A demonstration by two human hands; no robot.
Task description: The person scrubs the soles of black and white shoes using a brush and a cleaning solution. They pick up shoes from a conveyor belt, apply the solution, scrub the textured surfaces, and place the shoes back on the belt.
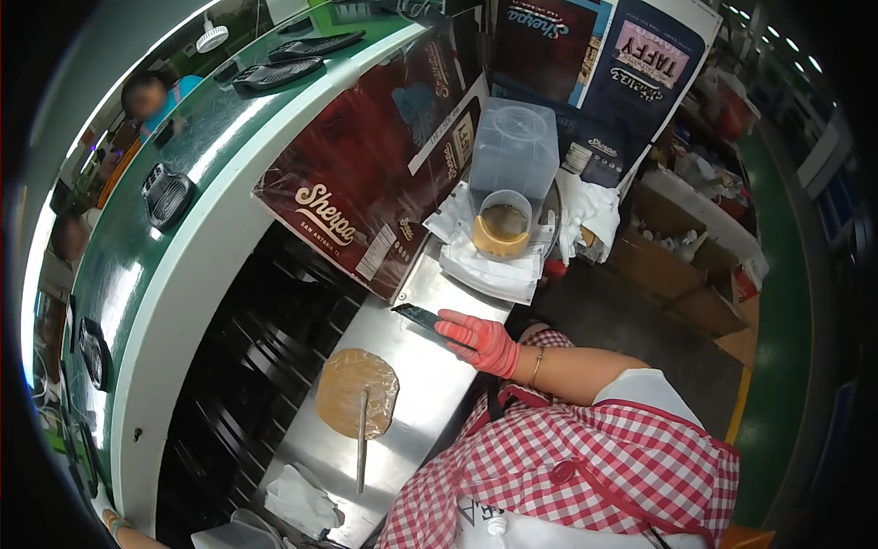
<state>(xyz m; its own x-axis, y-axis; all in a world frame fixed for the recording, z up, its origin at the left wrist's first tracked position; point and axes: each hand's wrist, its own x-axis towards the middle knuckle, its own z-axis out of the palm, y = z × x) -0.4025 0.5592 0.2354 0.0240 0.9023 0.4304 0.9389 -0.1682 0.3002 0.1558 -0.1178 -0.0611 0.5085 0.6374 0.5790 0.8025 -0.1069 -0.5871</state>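
My right hand (482, 342), in a red-pink glove, grips a thin dark flat piece (421, 318) that slants up to the left over the metal tabletop (439, 288). Whether that piece is a shoe sole seen edge-on I cannot tell. Nearer me, a round brown pad (343, 393) under wrinkled clear film lies on the metal, and a slim stick-like tool (362, 448) rests partly across it. Crumpled white cloth (300, 500) sits at the near end. My left hand is not in view; at the lower left edge a bit of forearm (123, 535) shows, whose I cannot tell.
A dark red printed box panel (357, 174) stands left of the table. Beyond it are a clear plastic container (514, 137) and a cup with yellowish-brown contents (502, 227). Black footwear soles (167, 195) ride a green conveyor (219, 119). Cardboard boxes (668, 229) stand at right.
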